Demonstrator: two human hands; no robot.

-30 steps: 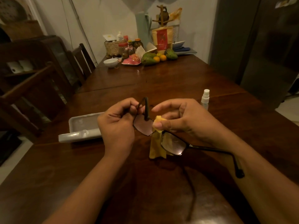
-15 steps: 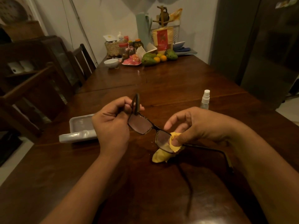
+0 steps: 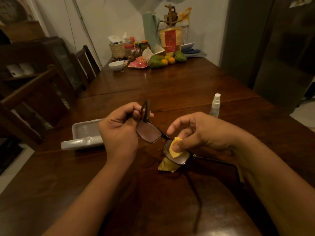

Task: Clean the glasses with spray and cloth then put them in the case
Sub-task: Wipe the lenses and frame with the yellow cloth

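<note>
Dark polished wood fills my view: a long tabletop point(image 3: 170, 86) under dim light. At its middle I see the left hand point(image 3: 119, 132) with its grip closed on the glasses point(image 3: 150, 133). Thumb and curled fingers pinch the frame at its left corner, where one temple arm stands up between them. The right hand point(image 3: 196, 133) has its grip closed on the yellow cloth point(image 3: 175, 150), the thumb pressing it onto the right lens with the other fingers curled behind, the index finger raised loosely above. A zigzag-edged flap of the cloth lies on top of that lens and the rest hangs out below it; I cannot tell whether its lower end touches the wood. The glasses sit between the two hands, tilted down to the right, their second temple arm running out to the right beneath the right wrist.

Just left of the left hand lies the grey case point(image 3: 85, 135), open and partly hidden behind that hand. Beyond the right hand a spray bottle point(image 3: 215, 106) with a white cap stands upright. At the far end I make out a white bowl point(image 3: 116, 65), green and orange fruit point(image 3: 156, 61) and some jars point(image 3: 136, 50). Wooden chairs point(image 3: 87, 63) line the left side
</note>
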